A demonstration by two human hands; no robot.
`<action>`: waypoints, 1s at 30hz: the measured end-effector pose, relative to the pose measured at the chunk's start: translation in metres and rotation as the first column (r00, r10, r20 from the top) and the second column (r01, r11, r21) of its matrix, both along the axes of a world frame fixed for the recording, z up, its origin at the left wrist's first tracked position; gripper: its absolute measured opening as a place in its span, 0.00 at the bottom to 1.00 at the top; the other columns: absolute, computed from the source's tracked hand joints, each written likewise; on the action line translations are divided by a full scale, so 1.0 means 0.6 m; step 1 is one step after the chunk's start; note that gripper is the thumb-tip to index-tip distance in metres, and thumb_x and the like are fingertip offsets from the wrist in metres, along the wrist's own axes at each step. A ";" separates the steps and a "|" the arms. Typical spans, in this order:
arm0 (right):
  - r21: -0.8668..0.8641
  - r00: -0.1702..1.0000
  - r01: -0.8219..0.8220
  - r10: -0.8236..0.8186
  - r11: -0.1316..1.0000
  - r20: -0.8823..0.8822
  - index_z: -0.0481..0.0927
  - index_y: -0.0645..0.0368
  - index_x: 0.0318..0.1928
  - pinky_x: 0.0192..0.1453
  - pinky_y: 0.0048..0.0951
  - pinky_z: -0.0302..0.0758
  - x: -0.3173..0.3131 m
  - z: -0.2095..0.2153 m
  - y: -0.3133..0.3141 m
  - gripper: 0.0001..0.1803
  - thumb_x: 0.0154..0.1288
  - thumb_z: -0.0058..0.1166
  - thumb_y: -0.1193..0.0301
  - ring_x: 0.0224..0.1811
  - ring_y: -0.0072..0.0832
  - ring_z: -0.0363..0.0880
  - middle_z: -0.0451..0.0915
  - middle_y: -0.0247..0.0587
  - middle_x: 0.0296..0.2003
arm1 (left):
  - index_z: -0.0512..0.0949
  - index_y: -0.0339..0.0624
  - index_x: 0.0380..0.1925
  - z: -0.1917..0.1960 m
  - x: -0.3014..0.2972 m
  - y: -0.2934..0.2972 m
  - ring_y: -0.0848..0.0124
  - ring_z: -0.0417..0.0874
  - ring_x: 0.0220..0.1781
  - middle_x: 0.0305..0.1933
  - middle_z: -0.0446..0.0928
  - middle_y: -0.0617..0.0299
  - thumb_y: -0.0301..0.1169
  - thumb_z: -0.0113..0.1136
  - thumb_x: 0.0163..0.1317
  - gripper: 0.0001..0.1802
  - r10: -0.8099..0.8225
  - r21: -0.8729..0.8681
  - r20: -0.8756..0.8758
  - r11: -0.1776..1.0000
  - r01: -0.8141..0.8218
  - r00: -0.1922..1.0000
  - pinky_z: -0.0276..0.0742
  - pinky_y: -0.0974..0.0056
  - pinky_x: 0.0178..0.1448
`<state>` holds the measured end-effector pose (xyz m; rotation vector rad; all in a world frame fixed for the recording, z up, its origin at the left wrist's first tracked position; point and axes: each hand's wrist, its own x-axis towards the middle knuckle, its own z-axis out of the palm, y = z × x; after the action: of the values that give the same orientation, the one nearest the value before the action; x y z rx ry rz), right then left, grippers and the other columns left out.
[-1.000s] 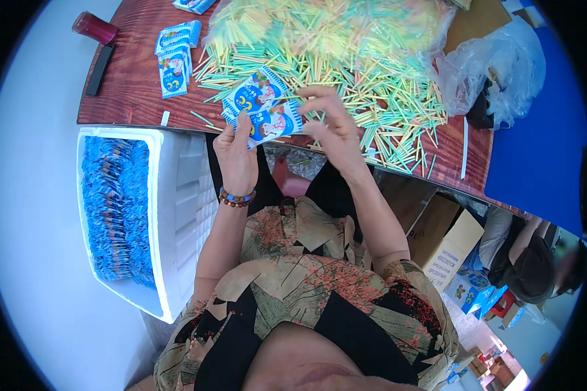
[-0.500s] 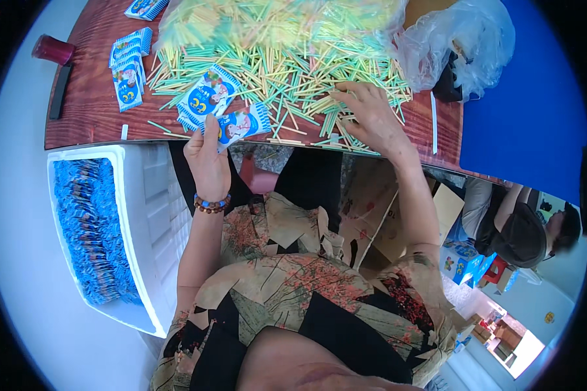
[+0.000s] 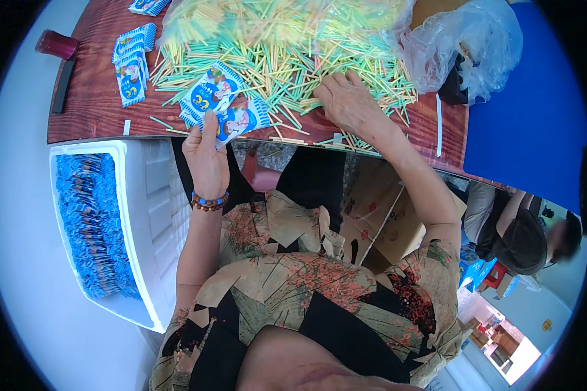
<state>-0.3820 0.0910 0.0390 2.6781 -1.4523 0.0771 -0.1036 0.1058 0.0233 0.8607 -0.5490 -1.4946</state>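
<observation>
Right hand [image 3: 353, 109], shift: a second ago beside the blue packets [image 3: 240, 122]; now to their right, at the loose sticks [image 3: 274, 68].
Packets, place: fanned in the left hand [image 3: 205, 156], at the table's near edge (two faces show; any beneath cannot be counted).
Packets, handling: probably light, with slick, crinkly film; best pinched flat near a crimped end, without crushing the middle.
Left hand, state: thumb on top of the packets, pinching them.
Right hand, state: fingers bent down, tips at the sticks; cannot tell whether any are gripped.
Sticks, handling: thin, pastel, probably light and stiff, apt to roll or snap; take a few by their middles.
Packet stack [image 3: 130, 72]: beyond the left hand, to its left.
Table [image 3: 98, 107], edges and room: near edge runs just under both wrists; bare wood between left hand and stack, more right of the right forearm.
White box [image 3: 119, 195]: below the table edge, left of the left forearm, holding rows of blue packets.
Crumpled see-through bag [image 3: 486, 49]: beyond the right hand, to its right.
</observation>
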 end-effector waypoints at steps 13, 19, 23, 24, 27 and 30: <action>0.094 0.931 0.129 -0.154 0.987 0.331 0.71 0.62 0.49 0.60 0.39 0.61 -0.022 -0.004 -0.014 0.12 0.67 0.49 0.73 0.49 0.40 0.73 0.75 0.47 0.40 | 0.79 0.41 0.44 -0.009 0.010 -0.001 0.76 0.83 0.43 0.44 0.82 0.64 0.33 0.53 0.70 0.10 -0.008 0.016 0.015 1.000 0.008 1.000 0.77 0.67 0.46; 0.547 0.528 0.134 -0.527 0.826 0.666 0.70 0.67 0.54 0.54 0.30 0.69 -0.005 0.010 -0.029 0.15 0.71 0.47 0.72 0.44 0.30 0.76 0.79 0.41 0.38 | 0.80 0.41 0.42 -0.005 0.011 0.000 0.76 0.83 0.43 0.43 0.83 0.65 0.34 0.54 0.70 0.10 0.002 0.018 -0.009 1.000 -0.002 1.000 0.77 0.67 0.47; 0.501 0.534 0.150 -0.496 0.852 0.684 0.71 0.65 0.57 0.53 0.27 0.70 -0.007 0.009 -0.041 0.17 0.73 0.46 0.71 0.43 0.24 0.76 0.80 0.38 0.38 | 0.80 0.40 0.41 -0.001 0.012 -0.001 0.77 0.83 0.43 0.43 0.83 0.64 0.34 0.55 0.70 0.10 0.024 0.039 -0.002 0.999 -0.024 1.000 0.78 0.67 0.47; 0.500 0.538 0.148 -0.493 0.854 0.684 0.71 0.65 0.57 0.53 0.27 0.70 -0.005 0.013 -0.044 0.17 0.73 0.46 0.71 0.43 0.24 0.76 0.80 0.38 0.38 | 0.80 0.40 0.41 -0.002 0.014 -0.001 0.77 0.83 0.43 0.43 0.83 0.64 0.34 0.55 0.70 0.10 0.026 0.042 -0.002 0.999 -0.026 1.000 0.78 0.67 0.47; 0.646 0.417 0.160 -0.644 0.746 0.641 0.74 0.65 0.53 0.55 0.27 0.70 0.000 0.025 -0.050 0.15 0.73 0.46 0.68 0.46 0.25 0.76 0.80 0.40 0.40 | 0.80 0.40 0.41 -0.001 0.014 0.000 0.77 0.83 0.43 0.42 0.83 0.65 0.34 0.55 0.70 0.10 0.018 0.032 -0.008 0.999 -0.018 1.000 0.78 0.67 0.47; 0.638 0.170 -0.042 -0.624 0.769 0.763 0.76 0.63 0.49 0.58 0.30 0.70 0.020 0.023 -0.053 0.14 0.74 0.45 0.66 0.51 0.27 0.76 0.81 0.39 0.40 | 0.80 0.41 0.41 0.002 0.013 0.001 0.78 0.83 0.43 0.42 0.83 0.65 0.34 0.55 0.69 0.09 0.014 0.031 -0.038 0.999 -0.013 0.999 0.78 0.68 0.47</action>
<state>-0.3701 0.0590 0.0529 2.5270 -2.6531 1.9880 -0.0960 0.1062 0.0245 0.8563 -0.4922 -1.5076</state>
